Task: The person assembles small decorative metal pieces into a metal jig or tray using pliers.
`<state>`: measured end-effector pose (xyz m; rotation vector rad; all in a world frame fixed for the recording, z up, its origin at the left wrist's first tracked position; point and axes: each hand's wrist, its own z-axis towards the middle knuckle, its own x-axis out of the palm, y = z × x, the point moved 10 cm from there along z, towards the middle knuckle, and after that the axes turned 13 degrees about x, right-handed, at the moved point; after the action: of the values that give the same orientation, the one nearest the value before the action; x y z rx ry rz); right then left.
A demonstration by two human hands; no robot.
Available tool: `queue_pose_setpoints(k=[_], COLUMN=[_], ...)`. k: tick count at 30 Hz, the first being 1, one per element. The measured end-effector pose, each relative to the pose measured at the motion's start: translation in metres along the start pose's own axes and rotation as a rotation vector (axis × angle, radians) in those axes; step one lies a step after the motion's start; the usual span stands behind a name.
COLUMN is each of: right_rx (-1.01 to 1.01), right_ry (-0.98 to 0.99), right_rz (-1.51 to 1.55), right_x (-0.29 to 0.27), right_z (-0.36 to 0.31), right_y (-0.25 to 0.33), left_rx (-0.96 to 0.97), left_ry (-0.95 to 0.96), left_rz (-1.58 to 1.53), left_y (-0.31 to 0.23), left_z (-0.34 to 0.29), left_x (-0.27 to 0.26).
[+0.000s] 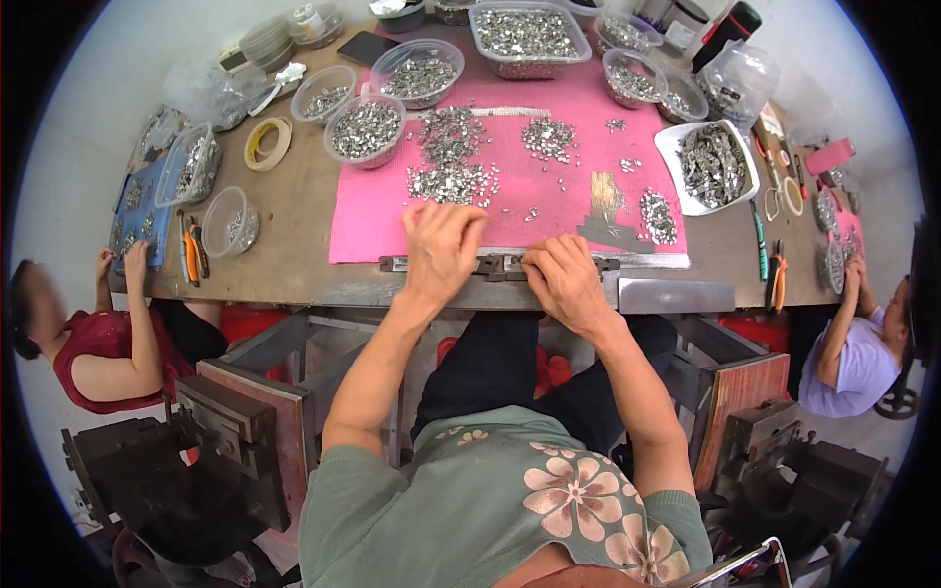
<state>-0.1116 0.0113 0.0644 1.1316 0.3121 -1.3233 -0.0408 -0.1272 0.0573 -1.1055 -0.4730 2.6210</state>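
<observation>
My left hand (441,250) is closed, its fingertips bent down at the near edge of a pile of small shiny metal pieces (453,182). What it pinches, if anything, is hidden. My right hand (567,279) is curled closed over the right part of a dark metal jig (498,265) at the table's front edge; any piece in its fingers is too small to make out. Beneath the pile lies a pink ribbed mat (372,220). To the right are thin brass-coloured pins (608,193) and another heap of metal pieces (658,217).
Tubs of metal parts (365,129) line the mat's far side, with a large one (529,39) at the back. A white tray (693,201) holds linked metal parts. Pliers (776,277) and a tape roll (267,144) lie beside the mat. Co-workers sit left (108,343) and right (853,343).
</observation>
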Motion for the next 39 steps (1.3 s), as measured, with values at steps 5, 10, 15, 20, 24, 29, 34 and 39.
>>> queue_pose_setpoints(k=[5,10,15,20,24,29,34,39], right_rx=[0.054,0.177,0.21,0.238,0.305,0.291,0.222,0.153], right_ry=[0.025,-0.077,-0.06,-0.034,0.014,0.035,0.02,-0.004], right_rz=[0.059,-0.105,-0.205,-0.178,0.045,0.172,0.141,0.072], right_x=[0.009,0.032,0.047,0.039,0.008,-0.011,-0.008,-0.006], right_z=[0.017,0.049,0.06,0.052,0.039,0.015,-0.002,-0.006], right_y=[-0.011,-0.029,-0.033,-0.042,-0.049,-0.039,-0.028,-0.021], left_rx=[-0.031,0.041,0.054,0.071,0.111,0.177,0.201,0.144], left_ry=[0.018,0.063,0.081,0.099,0.109,0.104,0.095,0.045], left_rz=[0.177,0.228,0.218,0.104,-0.125,-0.127,-0.102,-0.101], left_y=[0.031,0.025,0.026,0.005,-0.027,-0.047,-0.051,-0.032], left_z=[0.011,0.016,0.016,0.016,0.005,-0.001,-0.005,-0.001], left_x=[0.003,0.011,0.014,0.012,0.023,0.031,0.028,0.018])
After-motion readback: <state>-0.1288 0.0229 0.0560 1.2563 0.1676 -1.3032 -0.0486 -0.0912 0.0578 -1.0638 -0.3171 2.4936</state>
